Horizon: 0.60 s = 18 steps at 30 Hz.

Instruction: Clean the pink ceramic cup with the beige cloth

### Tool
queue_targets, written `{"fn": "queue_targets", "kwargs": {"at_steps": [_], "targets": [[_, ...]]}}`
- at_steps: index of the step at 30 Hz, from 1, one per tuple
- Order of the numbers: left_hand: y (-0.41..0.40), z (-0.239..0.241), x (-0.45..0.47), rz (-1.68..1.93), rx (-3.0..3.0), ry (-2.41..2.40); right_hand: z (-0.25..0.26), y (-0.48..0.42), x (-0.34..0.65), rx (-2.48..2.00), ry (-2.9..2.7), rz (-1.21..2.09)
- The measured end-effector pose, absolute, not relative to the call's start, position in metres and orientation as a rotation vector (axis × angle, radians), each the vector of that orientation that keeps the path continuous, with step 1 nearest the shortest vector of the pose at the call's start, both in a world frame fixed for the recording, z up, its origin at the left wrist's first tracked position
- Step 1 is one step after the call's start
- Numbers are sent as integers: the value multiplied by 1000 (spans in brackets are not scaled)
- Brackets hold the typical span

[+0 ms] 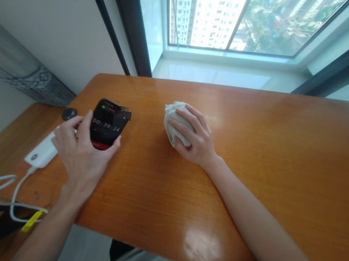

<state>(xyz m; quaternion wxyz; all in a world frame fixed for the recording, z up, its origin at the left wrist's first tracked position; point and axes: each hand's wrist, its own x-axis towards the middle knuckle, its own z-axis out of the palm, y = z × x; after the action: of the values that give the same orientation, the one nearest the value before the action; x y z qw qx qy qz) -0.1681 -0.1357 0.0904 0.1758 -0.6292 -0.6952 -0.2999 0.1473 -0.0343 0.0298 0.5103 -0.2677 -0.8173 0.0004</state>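
Observation:
My left hand (87,147) grips a black smartphone (107,122) by its edges, thumb on one side and fingers on the other. The lit screen reads 00:39:24, with a red band along its bottom. In the middle of the wooden table (234,193), my right hand (196,140) is closed over a crumpled whitish cloth (177,115). That cloth is bunched under the palm and fingers and rests on the tabletop. Part of it is hidden by the fingers.
Beside my left hand lies a white power strip (41,151) with a white cable (19,187) and a yellow tag (33,220). A round black object (69,114) sits near the table's left edge. A window (232,16) is beyond the far edge; a curtain (32,68) hangs at left.

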Motion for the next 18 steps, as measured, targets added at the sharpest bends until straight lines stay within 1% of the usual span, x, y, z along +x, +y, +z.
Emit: {"fn": "queue_targets", "kwargs": {"at_steps": [6, 9, 12, 15, 18], "targets": [[-135, 89, -171, -811, -1803, -2006, 31, -34, 147, -629, -1961, 10], [-126, 80, -187, -838, -1857, -2039, 31, -35, 147, -615, -1956, -5], [-105, 62, -222, -903, -1880, -2163, 31, -35, 147, -625, -1962, 5], [-77, 40, -269, -817, -1836, -2343, 30, -35, 146, -650, -1965, 24], [-53, 21, -312, -906, -1791, -2428, 29, -34, 145, -659, -1964, 22]]}}
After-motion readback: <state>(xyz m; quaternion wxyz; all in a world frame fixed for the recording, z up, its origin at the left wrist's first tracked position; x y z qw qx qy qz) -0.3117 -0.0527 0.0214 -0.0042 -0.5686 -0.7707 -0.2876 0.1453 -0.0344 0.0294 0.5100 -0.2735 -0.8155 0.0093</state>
